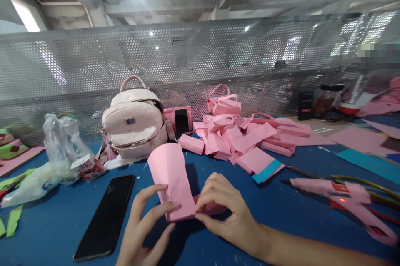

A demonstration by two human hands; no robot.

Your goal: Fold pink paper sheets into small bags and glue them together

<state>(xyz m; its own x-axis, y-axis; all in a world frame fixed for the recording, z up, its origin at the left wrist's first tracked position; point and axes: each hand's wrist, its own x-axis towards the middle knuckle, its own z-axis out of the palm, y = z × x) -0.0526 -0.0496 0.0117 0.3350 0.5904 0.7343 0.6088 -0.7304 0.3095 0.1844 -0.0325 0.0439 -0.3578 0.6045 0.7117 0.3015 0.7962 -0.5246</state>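
Left hand nearest us, fingers spread, two tips resting on the upright pink paper piece standing mid-scene, while the right hand pinches at its low right corner, thumb to forefinger. Light, even pressure there, with the left steadying the panel, should stop it buckling! Beyond, a black phone lies left, the glue gun right, and a pink paper pile sits farther off on the blue table.

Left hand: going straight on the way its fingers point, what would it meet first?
The folded pink paper, which the left hand's fingertips already seem to touch. Beyond it, roughly in line, lies the pile of pink pieces, though depth is unclear.
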